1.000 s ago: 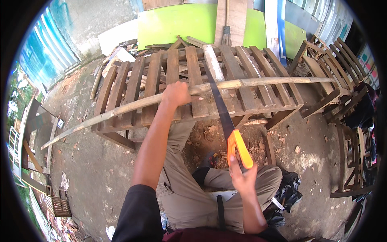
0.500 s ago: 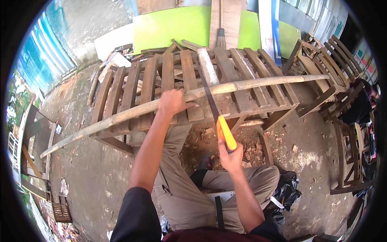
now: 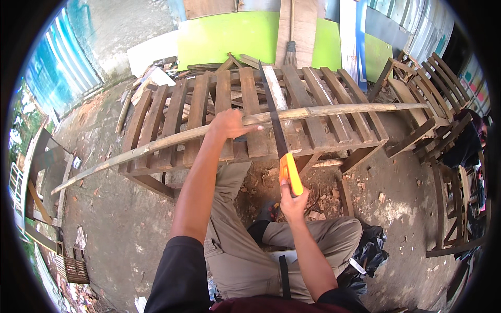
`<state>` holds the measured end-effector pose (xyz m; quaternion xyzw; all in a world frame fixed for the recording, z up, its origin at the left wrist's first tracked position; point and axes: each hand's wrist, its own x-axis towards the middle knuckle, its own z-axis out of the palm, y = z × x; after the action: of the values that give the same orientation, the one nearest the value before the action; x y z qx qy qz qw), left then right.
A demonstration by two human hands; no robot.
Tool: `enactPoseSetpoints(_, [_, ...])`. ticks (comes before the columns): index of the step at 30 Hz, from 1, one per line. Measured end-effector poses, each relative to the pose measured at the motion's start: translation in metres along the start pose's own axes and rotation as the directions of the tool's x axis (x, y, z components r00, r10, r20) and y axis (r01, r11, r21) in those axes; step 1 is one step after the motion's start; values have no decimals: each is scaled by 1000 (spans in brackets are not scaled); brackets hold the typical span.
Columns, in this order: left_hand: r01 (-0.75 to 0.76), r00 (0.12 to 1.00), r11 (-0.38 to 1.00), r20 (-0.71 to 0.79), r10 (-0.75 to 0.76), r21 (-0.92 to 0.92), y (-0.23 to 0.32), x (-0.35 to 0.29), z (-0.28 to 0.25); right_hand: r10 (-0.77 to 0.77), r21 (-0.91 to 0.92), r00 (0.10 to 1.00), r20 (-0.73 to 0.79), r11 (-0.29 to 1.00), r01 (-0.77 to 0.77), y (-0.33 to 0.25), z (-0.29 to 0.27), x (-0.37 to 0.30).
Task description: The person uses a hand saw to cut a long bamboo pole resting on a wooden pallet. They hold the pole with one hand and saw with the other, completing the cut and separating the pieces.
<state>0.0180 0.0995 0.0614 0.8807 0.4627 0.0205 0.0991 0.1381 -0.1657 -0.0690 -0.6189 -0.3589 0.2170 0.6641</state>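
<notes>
A long, pale bamboo pole (image 3: 344, 109) lies crosswise over a brown slatted wooden bench (image 3: 194, 131), both its ends reaching past the slats. My left hand (image 3: 227, 124) is closed over the pole left of its middle, thumb stretched along it to the right. In my right hand (image 3: 294, 201) is the orange and yellow handle of a handsaw (image 3: 275, 124). Its long dark blade points away from me and crosses the pole just right of my left thumb. Whether the teeth have cut into the bamboo cannot be made out.
Under the bench are wood chips (image 3: 317, 214). Scrap wood and a broom (image 3: 290, 54) stand behind it, before a lime-green panel (image 3: 229, 39). Wooden chair frames (image 3: 417, 99) crowd the right, near another person in dark clothes (image 3: 464, 136). A black plastic bag (image 3: 373, 245) lies by my knee.
The saw's tip shows higher and farther past the pole, and its handle has shifted slightly left with my right hand. My left hand keeps its hold on the bamboo. The whole view has moved slightly.
</notes>
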Motion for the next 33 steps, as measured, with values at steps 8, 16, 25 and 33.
enactPoseSetpoints(8, [-10, 994, 998, 106, 17, -67, -8, 11, 0, -153, 63, 986, -66, 985, 157, -7, 21, -2])
enactPoseSetpoints(16, [-44, 993, 994, 102, 53, -97, -27, 32, 1, 13, 311, 1000, -10, 950, -10, -32, 38, 17])
enactPoseSetpoints(25, [-318, 904, 918, -217, 369, 236, -40, 39, 11, -407, -82, 906, -115, 913, 400, -23, 43, 38])
enactPoseSetpoints(33, [-289, 920, 945, -227, 318, 152, -48, 51, 18, -195, 256, 981, -10, 948, 191, -68, 13, 48])
